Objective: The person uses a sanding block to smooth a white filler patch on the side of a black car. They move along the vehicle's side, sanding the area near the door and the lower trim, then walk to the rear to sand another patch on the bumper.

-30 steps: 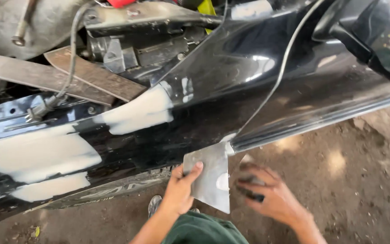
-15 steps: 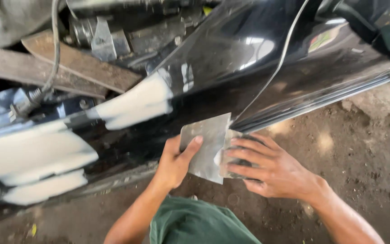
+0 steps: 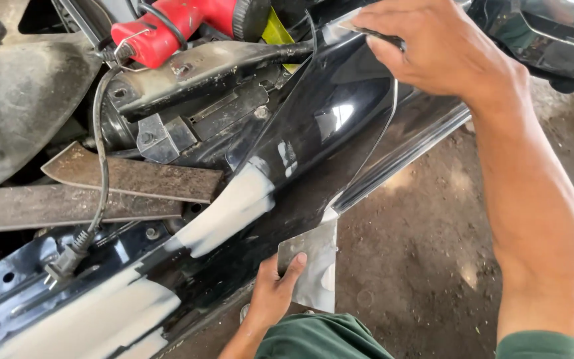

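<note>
The fingers of the right hand pinch a thin spreader blade against the top of the black panel. Lower along the panel's slanting length, the left hand clamps a grey metal plate beside the white filler patch.

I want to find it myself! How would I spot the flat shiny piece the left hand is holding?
Find the big black car panel with pale filler patches. Follow its lower edge to the dirt floor, where the left hand grips a flat metal plate. It is the only bare grey sheet there, smeared with pale putty.
</note>
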